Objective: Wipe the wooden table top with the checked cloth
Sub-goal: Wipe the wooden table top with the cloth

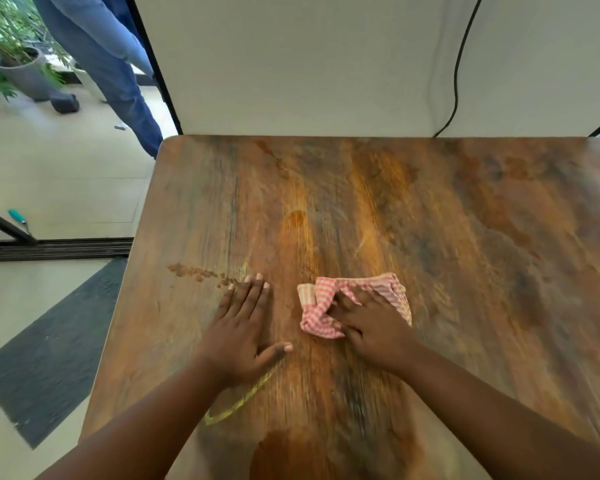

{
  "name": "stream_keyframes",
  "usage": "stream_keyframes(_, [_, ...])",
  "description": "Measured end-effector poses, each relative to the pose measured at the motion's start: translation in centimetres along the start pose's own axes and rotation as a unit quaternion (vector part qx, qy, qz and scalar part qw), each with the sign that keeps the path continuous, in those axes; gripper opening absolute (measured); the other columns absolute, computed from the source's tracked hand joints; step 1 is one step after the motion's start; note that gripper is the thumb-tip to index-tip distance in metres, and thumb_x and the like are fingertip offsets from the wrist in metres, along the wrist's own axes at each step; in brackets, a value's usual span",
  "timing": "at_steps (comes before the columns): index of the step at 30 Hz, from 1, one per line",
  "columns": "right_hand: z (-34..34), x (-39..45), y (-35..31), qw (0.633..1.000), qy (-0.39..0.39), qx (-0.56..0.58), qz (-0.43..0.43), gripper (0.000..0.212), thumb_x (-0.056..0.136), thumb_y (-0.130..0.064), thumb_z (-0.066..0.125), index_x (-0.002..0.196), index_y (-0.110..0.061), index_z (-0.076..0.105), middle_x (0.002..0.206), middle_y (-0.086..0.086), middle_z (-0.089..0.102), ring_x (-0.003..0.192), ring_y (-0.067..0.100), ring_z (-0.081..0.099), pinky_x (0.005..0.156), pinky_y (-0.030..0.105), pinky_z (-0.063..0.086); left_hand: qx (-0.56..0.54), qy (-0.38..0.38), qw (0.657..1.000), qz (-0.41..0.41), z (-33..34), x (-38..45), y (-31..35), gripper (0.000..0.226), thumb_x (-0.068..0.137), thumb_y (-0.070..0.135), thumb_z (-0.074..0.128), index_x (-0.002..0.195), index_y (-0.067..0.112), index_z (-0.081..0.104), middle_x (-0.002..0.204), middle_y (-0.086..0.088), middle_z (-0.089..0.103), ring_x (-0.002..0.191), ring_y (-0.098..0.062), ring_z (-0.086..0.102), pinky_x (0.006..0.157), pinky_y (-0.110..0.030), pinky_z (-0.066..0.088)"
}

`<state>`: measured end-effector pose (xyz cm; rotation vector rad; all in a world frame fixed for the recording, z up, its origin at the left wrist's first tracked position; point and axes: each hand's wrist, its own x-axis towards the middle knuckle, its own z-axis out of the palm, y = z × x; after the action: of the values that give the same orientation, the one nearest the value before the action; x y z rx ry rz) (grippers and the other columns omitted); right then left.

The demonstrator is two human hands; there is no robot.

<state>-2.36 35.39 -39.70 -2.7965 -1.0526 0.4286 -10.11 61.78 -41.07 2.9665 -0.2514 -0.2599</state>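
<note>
The wooden table top fills most of the view. A bunched pink-and-white checked cloth lies on it near the middle front. My right hand lies on top of the cloth with fingers curled into its folds, gripping it against the wood. My left hand rests flat on the table to the left of the cloth, fingers straight, thumb spread. A trail of brown crumbs or stain runs just beyond my left fingertips. A yellowish smear curves below my left wrist.
White partition panels stand along the table's far edge, with a black cable hanging down. To the left, beyond the table edge, a person in jeans stands on the floor near a potted plant. A dark mat lies on the floor.
</note>
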Motion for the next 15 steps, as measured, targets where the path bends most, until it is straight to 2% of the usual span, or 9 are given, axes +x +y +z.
stream_keyframes(5, [-1.3, 1.3, 2.5, 0.997, 0.024, 0.036, 0.066, 0.044, 0.097, -0.034, 0.039, 0.141, -0.039, 0.036, 0.154, -0.007, 0.025, 0.144, 0.022, 0.017, 0.117, 0.038, 0.010, 0.006, -0.009, 1.000, -0.012, -0.6, 1.3, 0.2, 0.108, 0.073, 0.089, -0.004, 0.148, 0.013, -0.023, 0.154, -0.005, -0.031, 0.139, -0.017, -0.036, 0.112, -0.037, -0.026])
stream_keyframes(9, [-2.3, 5.9, 1.8, 0.991, 0.041, 0.041, 0.117, 0.045, 0.098, -0.033, 0.032, 0.143, -0.039, 0.031, 0.157, -0.005, 0.019, 0.145, 0.026, 0.012, 0.116, 0.043, 0.008, -0.012, -0.003, 1.000, -0.028, -0.9, 3.4, 0.9, 0.114, 0.071, 0.091, -0.002, 0.150, 0.011, -0.017, 0.156, -0.006, -0.026, 0.140, -0.018, -0.033, 0.112, -0.036, -0.025])
stream_keyframes(12, [-2.2, 7.2, 0.7, 0.995, 0.035, 0.033, 0.092, 0.045, 0.099, -0.037, 0.029, 0.143, -0.041, 0.028, 0.157, -0.005, 0.017, 0.145, 0.026, 0.009, 0.116, 0.044, 0.005, -0.014, 0.008, 0.999, -0.033, -1.5, 5.4, 1.1, 0.117, 0.070, 0.092, -0.001, 0.151, 0.010, -0.012, 0.158, -0.008, -0.019, 0.142, -0.020, -0.029, 0.112, -0.035, -0.025])
stream_keyframes(15, [-1.6, 4.9, 1.5, 0.998, 0.025, 0.025, 0.047, 0.045, 0.098, -0.039, 0.030, 0.143, -0.042, 0.028, 0.156, -0.007, 0.020, 0.145, 0.023, 0.012, 0.116, 0.041, 0.007, -0.004, 0.007, 0.999, -0.039, -2.2, 7.4, 0.8, 0.120, 0.066, 0.093, -0.004, 0.151, 0.009, -0.011, 0.159, -0.009, -0.017, 0.144, -0.021, -0.024, 0.114, -0.037, -0.021])
